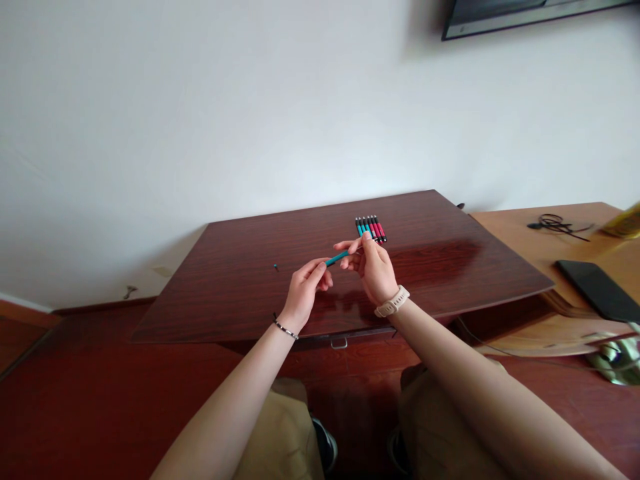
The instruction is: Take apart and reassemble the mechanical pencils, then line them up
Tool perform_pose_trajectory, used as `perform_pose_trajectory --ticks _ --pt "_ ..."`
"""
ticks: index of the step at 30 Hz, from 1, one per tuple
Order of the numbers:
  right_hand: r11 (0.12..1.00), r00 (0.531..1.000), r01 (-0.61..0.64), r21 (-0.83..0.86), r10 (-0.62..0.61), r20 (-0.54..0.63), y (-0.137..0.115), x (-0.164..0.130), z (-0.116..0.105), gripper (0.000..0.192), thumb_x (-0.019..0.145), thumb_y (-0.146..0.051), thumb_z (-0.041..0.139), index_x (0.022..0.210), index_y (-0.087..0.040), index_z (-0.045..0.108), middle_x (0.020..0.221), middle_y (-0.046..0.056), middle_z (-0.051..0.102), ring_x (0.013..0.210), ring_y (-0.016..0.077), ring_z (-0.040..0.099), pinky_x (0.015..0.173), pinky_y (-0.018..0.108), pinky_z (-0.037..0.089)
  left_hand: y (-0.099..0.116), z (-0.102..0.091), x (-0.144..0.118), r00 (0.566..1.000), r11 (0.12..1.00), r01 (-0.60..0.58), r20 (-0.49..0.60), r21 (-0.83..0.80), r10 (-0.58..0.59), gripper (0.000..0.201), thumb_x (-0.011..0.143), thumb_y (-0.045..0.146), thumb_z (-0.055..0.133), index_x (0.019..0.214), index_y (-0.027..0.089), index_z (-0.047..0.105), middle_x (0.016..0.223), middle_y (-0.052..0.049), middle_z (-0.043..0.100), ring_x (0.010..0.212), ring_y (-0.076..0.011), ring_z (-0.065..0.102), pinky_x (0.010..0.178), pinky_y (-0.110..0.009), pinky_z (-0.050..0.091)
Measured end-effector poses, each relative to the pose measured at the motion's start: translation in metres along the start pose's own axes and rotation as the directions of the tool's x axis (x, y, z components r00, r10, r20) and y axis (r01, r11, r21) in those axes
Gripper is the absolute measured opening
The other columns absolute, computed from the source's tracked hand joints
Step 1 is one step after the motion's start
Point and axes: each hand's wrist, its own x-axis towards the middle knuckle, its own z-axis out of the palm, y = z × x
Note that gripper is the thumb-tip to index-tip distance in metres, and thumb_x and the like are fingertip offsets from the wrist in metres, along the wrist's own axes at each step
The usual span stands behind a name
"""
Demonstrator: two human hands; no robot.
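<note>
Over the dark wood table (240, 287), the left hand (307, 279) pinches a blue-green pen (337, 258); the right hand (376, 267) has bent fingers by it, grip hard to tell. A loose pinch could drop it; a bump could roll the tiny blue-black piece (275, 266) off the table.

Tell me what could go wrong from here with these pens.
The small teal piece lies by itself on the table, so a nudge might send it rolling. The teal barrel, pinched in the left hand above the table, might slip. The row of pens lies just beyond the right hand, which might knock it out of line.
</note>
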Motion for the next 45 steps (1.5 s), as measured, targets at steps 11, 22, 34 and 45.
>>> perform_pose_trajectory --ticks 11,22,34,45 --pt "0.985 0.995 -0.092 0.146 0.087 0.046 0.008 -0.001 0.005 0.057 0.097 -0.081 0.058 0.097 -0.025 0.067 0.102 0.005 0.078 0.075 0.0151 0.071 0.071 0.029 0.06 0.005 0.003 0.0 0.998 0.997 -0.018 -0.055 -0.075 0.014 0.033 0.095 0.046 0.077 0.113 0.02 0.069 0.083 -0.002 0.07 0.071 -0.0127 0.061 0.067 -0.026 0.047" --pt "0.975 0.997 -0.066 0.21 0.072 -0.021 0.011 0.004 0.001 0.047 0.099 -0.073 0.062 0.095 -0.026 0.066 0.09 0.001 0.072 0.067 0.0128 0.061 0.065 0.025 0.057 0.003 0.0 0.001 0.995 0.927 0.094 0.008 -0.364 -0.098 0.032 0.098 0.038 0.069 0.122 0.018 0.075 0.103 -0.01 0.078 0.079 -0.0151 0.068 0.073 -0.028 0.052" --pt "0.856 0.987 -0.138 0.499 0.162 -0.005 0.007 0.004 0.003 0.026 0.102 -0.048 0.073 0.099 -0.022 0.077 0.083 -0.003 0.072 0.061 0.0064 0.057 0.059 0.016 0.052 0.003 0.001 -0.001 0.989 0.843 0.149 0.073 -0.518 -0.129 0.025 0.094 0.027 0.077 0.116 0.017 0.08 0.098 -0.009 0.08 0.079 -0.0133 0.069 0.071 -0.023 0.052" --pt "0.911 0.987 -0.142 0.386 0.159 -0.013 0.014 0.003 0.002 0.036 0.102 -0.055 0.07 0.11 -0.021 0.079 0.102 0.003 0.082 0.066 0.0075 0.063 0.066 0.019 0.056 0.006 0.002 0.0 0.982 0.808 0.181 0.058 -0.561 -0.18 0.023 0.09 0.025 0.079 0.111 0.015 0.079 0.092 -0.008 0.079 0.079 -0.0135 0.07 0.072 -0.023 0.053"
